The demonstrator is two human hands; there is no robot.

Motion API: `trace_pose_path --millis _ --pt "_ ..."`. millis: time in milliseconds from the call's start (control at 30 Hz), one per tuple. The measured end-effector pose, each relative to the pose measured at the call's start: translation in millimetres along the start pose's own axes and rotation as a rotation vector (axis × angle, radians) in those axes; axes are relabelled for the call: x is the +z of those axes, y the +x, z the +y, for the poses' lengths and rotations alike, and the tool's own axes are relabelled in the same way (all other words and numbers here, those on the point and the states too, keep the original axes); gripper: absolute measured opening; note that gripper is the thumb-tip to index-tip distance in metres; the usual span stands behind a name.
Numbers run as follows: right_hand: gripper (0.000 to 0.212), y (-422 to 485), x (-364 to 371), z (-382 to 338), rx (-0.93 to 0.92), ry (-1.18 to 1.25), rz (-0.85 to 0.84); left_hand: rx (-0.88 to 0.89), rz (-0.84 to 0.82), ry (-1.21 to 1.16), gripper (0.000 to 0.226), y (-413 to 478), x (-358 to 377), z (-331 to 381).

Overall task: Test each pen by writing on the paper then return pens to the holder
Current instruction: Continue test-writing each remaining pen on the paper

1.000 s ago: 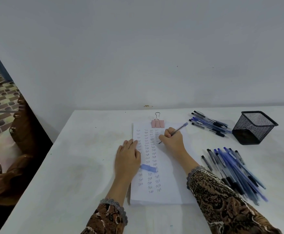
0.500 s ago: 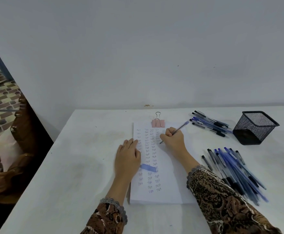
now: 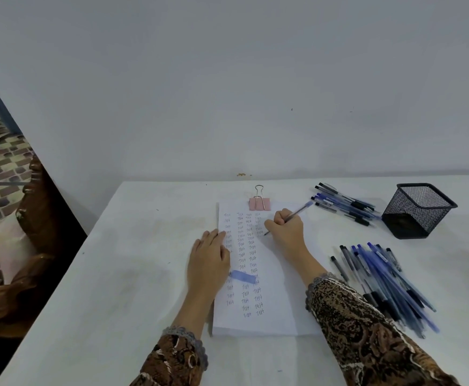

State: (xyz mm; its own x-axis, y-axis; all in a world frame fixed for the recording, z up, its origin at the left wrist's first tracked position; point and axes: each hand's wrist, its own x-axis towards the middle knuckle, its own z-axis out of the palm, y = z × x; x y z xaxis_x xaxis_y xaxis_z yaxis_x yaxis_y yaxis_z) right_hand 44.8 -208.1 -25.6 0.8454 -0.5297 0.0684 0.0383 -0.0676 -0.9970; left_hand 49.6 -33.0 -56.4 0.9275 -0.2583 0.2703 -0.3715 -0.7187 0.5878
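Toward the right edge of the frame, a black mesh holder [image 3: 411, 215] stands upright on the white table [image 3: 116, 274]; through its mesh only a dark floor shows. Just left of it lies a small pile of pens [image 3: 344, 203], and below it, lower right, a larger fanned pile of blue and black pens [image 3: 386, 280], both loose on the table and apart from the holder.

At centre lies the paper [image 3: 272, 316], filled with columns of the word "Test" and held at its top edge by a pink binder clip [image 3: 259, 203]. A blue strip [image 3: 243, 276] lies across the writing. The left hand [image 3: 209, 263] rests flat on the sheet's left edge, fingers straight and together. The right hand [image 3: 287, 232] curls its fingers round a blue pen [image 3: 297, 213], tip touching the page near the top of the third column, barrel slanting toward the upper right. The right forearm covers the sheet's right side. Dark wooden furniture [image 3: 32, 218] stands at the left.
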Motion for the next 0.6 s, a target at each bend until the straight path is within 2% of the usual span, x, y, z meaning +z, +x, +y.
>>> trace_pose_path --millis 100,133,200,267,367,467,533,600 --pt "0.059 5 -7 0 0.104 0.345 0.0 0.067 0.095 -0.316 0.034 -6 -12 9" --pt "0.059 6 -11 0 0.13 0.45 0.012 0.126 0.067 -0.406 0.033 -8 -16 9" --pt "0.049 1 -17 -4 0.167 0.533 0.028 0.236 -0.101 -0.485 0.033 -16 -23 4" --pt "0.038 -11 -18 -7 0.195 0.595 -0.018 0.32 -0.255 -0.392 0.032 -21 -23 -4" --pt "0.031 -37 -19 -4 0.234 0.692 -0.093 0.434 -0.287 -0.154 0.03 -23 -20 -10" --pt "0.033 -56 -23 0 0.243 0.689 -0.106 0.39 -0.219 -0.176 0.024 -22 -21 2" --pt "0.045 -60 -25 2 0.252 0.7 -0.089 0.26 -0.182 -0.319 0.014 -23 -22 13" --pt "0.058 -62 -26 3 0.243 0.697 -0.051 0.183 -0.183 -0.411 0.015 -26 -21 20"
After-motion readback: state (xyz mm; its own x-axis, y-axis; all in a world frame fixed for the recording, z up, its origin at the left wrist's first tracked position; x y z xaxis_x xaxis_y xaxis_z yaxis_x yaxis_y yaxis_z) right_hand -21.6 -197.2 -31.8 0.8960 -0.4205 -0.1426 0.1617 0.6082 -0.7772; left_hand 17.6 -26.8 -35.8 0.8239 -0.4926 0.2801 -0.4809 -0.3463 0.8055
